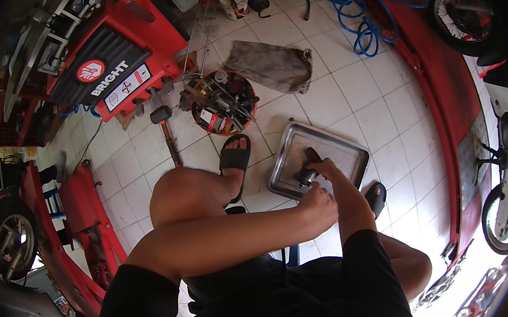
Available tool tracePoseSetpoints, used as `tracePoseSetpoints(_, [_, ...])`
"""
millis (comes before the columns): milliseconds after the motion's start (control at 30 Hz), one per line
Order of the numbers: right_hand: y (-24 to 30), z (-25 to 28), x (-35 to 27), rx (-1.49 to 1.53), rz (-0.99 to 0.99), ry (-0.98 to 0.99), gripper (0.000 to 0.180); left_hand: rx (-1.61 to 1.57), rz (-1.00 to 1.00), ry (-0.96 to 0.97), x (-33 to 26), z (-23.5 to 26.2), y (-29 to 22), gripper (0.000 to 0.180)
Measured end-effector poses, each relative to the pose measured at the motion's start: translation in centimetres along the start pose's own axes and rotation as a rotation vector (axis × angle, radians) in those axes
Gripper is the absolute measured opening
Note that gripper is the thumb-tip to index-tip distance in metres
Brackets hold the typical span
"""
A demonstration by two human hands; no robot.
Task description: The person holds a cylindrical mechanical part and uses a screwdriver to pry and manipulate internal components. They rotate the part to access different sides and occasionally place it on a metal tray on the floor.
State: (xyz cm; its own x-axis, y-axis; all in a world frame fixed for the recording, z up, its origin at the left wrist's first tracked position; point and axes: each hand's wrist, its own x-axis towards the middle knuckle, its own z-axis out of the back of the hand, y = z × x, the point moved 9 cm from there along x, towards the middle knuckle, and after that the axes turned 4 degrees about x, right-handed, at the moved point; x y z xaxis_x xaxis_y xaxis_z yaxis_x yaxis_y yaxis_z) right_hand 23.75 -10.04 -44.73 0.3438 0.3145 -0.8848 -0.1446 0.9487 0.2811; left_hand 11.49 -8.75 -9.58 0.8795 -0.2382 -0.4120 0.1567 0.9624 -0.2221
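Above a shallow metal tray (282,161), my right hand (325,169) has its fingers curled round a small metal part (307,176) with a shiny round body and dark portions. A dark reddish-brown piece (312,154) shows beyond those fingertips; whether it belongs to the same part I cannot tell. My left hand (321,208) is closed in a fist just nearer to me, over the tray's near edge and close to the part's near end. Whatever the left fingers hold is hidden behind the back of the hand.
A round bin of tools (225,104) stands left of the tray, with a mallet (168,132) beside it. Farther off lie a stained cloth (269,65) and a coiled blue hose (364,28). A red machine (124,42) fills the left; a red platform (447,116) borders the right.
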Motion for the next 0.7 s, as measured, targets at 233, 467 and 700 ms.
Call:
tracePoseSetpoints(233, [1.9, 3.0, -2.8, -0.124, 0.095, -0.281, 0.058, 0.016, 0.023, -0.037, -0.6, -0.2, 1.1, 0.042])
tracePoseSetpoints(467, [4.7, 8.4, -10.5, 0.161, 0.285, -0.302, 0.05, -0.021, -0.006, 0.15, -2.5, 0.5, 1.9, 0.064])
tracePoseSetpoints(700, [8.7, 16.6, -28.4, 0.392, 0.542, -0.34, 0.04, -0.028, 0.082, 0.022, -3.4, 1.6, 4.2, 0.07])
